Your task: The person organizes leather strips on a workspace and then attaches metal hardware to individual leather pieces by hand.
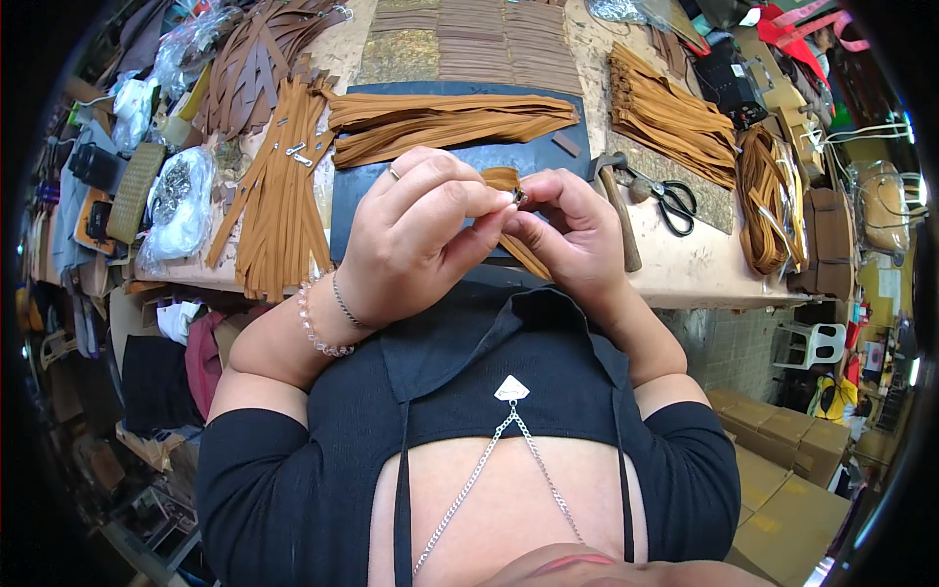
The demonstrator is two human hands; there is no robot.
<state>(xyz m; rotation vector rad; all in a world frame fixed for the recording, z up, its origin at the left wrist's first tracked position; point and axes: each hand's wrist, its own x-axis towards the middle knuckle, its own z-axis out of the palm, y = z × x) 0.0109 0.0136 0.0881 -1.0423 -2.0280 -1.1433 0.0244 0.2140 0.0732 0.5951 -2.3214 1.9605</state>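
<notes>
My left hand and my right hand meet over the near edge of a dark mat, thumbs and fingertips pinched together. Between them is a small metal zipper slider, partly hidden by the fingers; the left fingertips grip it. My right fingers hold a brown zipper tape, which curves up behind the fingers and hangs down below them. A stack of brown zippers lies across the mat just beyond the hands. Left of the mat, another zipper bundle has loose silver pulls on top.
A hammer and black-handled scissors lie right of the mat. More brown zippers and a coiled bundle are farther right. Brown strips cover the table's far side. Plastic bags sit at left.
</notes>
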